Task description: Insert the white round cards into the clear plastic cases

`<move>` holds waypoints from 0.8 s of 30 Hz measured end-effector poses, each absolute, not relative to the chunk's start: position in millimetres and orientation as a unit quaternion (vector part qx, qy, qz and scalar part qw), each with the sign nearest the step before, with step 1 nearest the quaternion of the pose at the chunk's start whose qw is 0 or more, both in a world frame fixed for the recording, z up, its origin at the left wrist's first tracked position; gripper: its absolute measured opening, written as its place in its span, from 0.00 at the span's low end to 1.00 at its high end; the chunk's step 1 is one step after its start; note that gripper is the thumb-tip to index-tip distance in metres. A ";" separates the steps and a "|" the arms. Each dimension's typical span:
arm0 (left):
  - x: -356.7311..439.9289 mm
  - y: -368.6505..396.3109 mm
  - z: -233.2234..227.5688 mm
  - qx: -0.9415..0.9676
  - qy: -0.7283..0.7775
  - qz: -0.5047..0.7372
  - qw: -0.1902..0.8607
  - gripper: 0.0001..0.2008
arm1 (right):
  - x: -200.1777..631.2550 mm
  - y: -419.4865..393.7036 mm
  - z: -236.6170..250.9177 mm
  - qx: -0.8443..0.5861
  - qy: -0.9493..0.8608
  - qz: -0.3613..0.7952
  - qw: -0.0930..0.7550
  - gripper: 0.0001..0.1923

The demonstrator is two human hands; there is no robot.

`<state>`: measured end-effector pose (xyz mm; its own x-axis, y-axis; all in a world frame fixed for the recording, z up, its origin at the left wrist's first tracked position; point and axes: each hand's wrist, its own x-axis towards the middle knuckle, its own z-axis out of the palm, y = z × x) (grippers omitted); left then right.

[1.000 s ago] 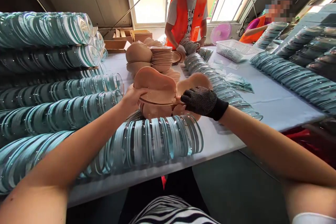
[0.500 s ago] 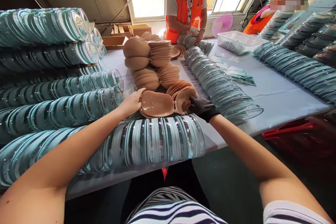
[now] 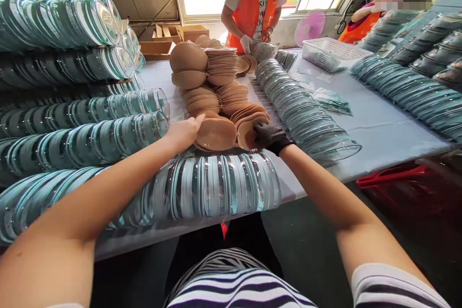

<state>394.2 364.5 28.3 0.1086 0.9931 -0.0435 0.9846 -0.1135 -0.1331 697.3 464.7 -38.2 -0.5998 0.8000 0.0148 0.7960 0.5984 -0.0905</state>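
Observation:
My bare left hand [image 3: 185, 131] rests on the left edge of a tan bra cup pad [image 3: 216, 134] that lies hollow side up on the nearest pile. My right hand [image 3: 270, 136], in a black dotted glove, grips the right side of the joined tan pad [image 3: 248, 133]. Both hands sit just behind a long row of clear plastic shells [image 3: 216, 185] lying along the table's front edge. More tan pads [image 3: 209, 77] are stacked in piles further back.
Rows of clear shells are stacked high at the left [image 3: 72, 82], run down the table's middle [image 3: 303, 115] and fill the right [image 3: 415, 86]. A person in an orange vest [image 3: 254, 0] works at the far end. A white basket [image 3: 328, 55] and paper slips [image 3: 330, 103] lie on the grey table [image 3: 378, 130].
The tan pad pair was held up in both hands a second ago; it has come down onto the nearest pile, and my hands have followed it down and forward.

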 end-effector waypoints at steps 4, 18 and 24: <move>387.5 299.0 50.1 -0.779 -0.623 0.054 0.048 0.37 | 745.0 394.3 -39.8 -0.434 -0.838 0.200 0.264 0.20; 453.5 222.9 -3.2 -0.861 -0.507 -0.007 0.028 0.49 | 772.1 304.0 -76.8 -0.456 -0.785 0.214 0.361 0.30; 448.2 219.8 -3.3 -0.853 -0.520 -0.029 0.026 0.47 | 778.1 391.4 -43.1 -0.599 -0.750 0.112 0.257 0.29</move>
